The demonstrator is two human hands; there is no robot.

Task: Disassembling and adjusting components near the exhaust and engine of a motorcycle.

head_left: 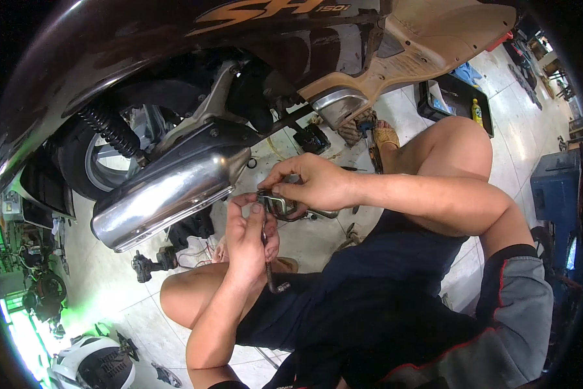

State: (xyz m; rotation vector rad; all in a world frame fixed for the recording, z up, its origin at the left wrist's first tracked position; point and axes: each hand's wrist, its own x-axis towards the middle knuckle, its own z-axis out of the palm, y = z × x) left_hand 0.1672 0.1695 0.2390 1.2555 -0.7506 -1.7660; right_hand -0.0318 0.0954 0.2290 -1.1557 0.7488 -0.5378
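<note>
Head view: left hand (244, 238) grips a bent rod (269, 272); right hand (317, 183), at two o'clock, pinches a metal bracket (279, 203), which loosening could drop.

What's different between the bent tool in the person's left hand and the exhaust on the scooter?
Size: the bent tool is thin, while the exhaust is thick and bulky.
Finish: the tool looks dull and dark; the exhaust's cover is bright, mirror-like silver.
Place: the tool is held in the left hand; the exhaust sits beside the scooter's wheel.
Both are elongated.
</note>
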